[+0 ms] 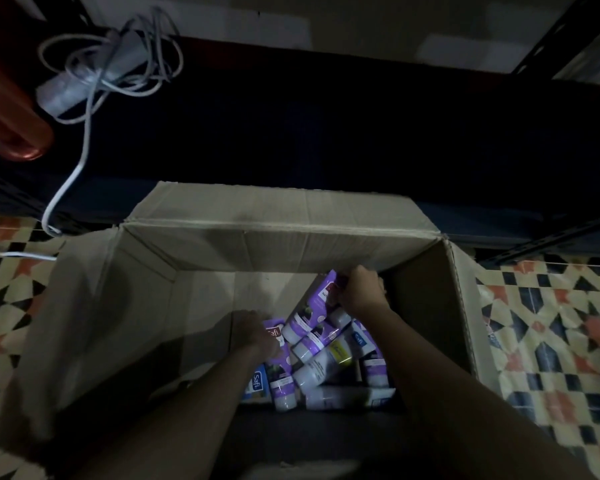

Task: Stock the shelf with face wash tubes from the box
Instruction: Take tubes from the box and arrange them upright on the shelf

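An open cardboard box (278, 244) stands on the floor below me. Several purple-and-white face wash tubes (321, 365) lie jumbled in its right half. My right hand (362, 292) reaches into the far right corner and grips the top end of a purple tube (312, 310) that leans upright. My left hand (253, 332) is down in the box at the left edge of the pile, fingers curled on a purple tube (274, 336). The dark shelf (326, 133) runs across just beyond the box.
A white power strip with coiled cable (111, 60) lies on the shelf at the left, its cord trailing to the floor. A red object (11, 109) sits at far left. A black shelf upright (548, 39) stands at right. Patterned tile floor (551, 323) surrounds the box.
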